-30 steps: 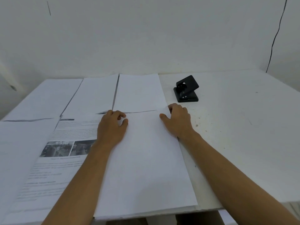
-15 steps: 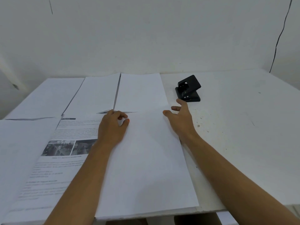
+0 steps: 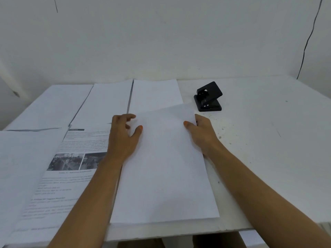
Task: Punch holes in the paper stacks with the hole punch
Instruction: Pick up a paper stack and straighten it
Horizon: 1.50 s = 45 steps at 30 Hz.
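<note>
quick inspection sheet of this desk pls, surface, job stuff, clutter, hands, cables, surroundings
surface: white table, specks near the punch.
job's things: black hole punch at the back right, untouched; blank paper stack in front, far end lifted.
clutter: printed page with photos to the left; more white stacks behind.
grippers: left hand and right hand grip the stack's far corners.
cables: thin dark line on the wall, cannot tell if cable or crack.
surroundings: plain white wall.

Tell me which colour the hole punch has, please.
The hole punch is plain black, clearest in the head view, on the white table.
</note>
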Tool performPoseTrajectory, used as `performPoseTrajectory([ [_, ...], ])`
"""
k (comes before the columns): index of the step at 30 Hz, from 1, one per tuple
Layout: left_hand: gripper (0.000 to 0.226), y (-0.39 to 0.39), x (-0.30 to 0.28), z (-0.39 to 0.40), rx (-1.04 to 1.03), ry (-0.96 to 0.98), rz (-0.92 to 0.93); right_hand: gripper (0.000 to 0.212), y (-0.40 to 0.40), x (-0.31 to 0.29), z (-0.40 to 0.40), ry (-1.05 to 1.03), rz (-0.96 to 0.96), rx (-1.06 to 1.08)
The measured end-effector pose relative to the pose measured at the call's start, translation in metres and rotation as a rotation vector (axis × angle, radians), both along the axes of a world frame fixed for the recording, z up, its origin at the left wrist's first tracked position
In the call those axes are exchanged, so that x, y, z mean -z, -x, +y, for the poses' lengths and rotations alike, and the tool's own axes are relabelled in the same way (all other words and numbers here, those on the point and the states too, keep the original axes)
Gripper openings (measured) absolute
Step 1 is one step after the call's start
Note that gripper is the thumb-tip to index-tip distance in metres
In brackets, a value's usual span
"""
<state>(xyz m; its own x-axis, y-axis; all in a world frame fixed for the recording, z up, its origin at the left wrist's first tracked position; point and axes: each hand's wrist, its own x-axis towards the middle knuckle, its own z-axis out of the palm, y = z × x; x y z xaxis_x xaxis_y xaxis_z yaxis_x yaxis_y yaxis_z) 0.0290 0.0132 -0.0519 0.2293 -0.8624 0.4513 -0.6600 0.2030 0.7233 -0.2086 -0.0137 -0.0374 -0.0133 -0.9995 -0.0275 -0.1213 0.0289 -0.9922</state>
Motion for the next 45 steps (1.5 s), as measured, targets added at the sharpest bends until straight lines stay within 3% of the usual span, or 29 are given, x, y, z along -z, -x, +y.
performPoseTrajectory([
  [4,0.055,-0.004,-0.007,0.007,-0.039,0.028,0.167,0.014,0.006,-0.001,-0.001,0.001,-0.217,0.028],
  [8,0.046,-0.003,-0.011,0.008,-0.001,-0.065,0.308,0.015,0.012,0.000,0.001,0.011,-0.336,0.046],
  [11,0.017,-0.002,-0.009,0.006,0.059,-0.143,0.285,0.019,0.015,-0.001,0.002,0.017,-0.379,0.058],
  [14,0.045,-0.002,-0.007,0.004,0.132,-0.159,0.216,0.021,0.017,-0.002,0.003,0.020,-0.380,0.067],
  [19,0.045,0.002,-0.008,0.003,0.132,-0.146,0.194,0.023,0.017,-0.006,0.006,-0.019,-0.435,0.007],
  [26,0.045,0.005,-0.012,-0.002,0.154,-0.023,0.341,0.029,0.013,-0.002,0.010,0.068,-0.232,-0.123],
  [35,0.045,0.002,-0.013,-0.002,0.049,0.003,0.490,0.032,0.012,-0.001,0.006,0.012,-0.204,-0.064],
  [45,0.042,0.001,-0.014,-0.006,0.015,-0.002,0.550,0.032,-0.001,0.003,-0.002,0.090,-0.015,-0.086],
])
